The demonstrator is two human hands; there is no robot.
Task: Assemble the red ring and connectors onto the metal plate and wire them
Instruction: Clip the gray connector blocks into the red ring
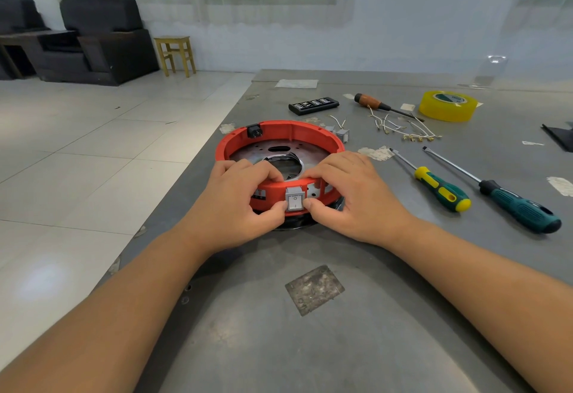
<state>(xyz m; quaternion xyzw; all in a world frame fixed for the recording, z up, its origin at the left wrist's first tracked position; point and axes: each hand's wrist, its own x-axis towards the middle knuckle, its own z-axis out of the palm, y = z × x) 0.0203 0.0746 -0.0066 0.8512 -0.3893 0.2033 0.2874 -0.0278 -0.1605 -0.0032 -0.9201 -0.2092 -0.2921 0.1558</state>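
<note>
Two hands on red ring (280, 138), seated over metal plate (269, 152) on grey table (248, 330). Left hand (238, 203) gripping near rim, thumb beside grey rocker switch (295, 202). Right hand (350, 197) likewise gripping rim, thumb touching switch. Screwdrivers (440, 188) lying well apart, rightward.

red ring (280, 132) | grey switch (295, 202) | silver metal plate (263, 152) | yellow tape roll (446, 105) | green-and-yellow screwdriver (441, 189) | teal-and-black screwdriver (517, 206) | grey counter (310, 346) | white wires (400, 127)
</note>
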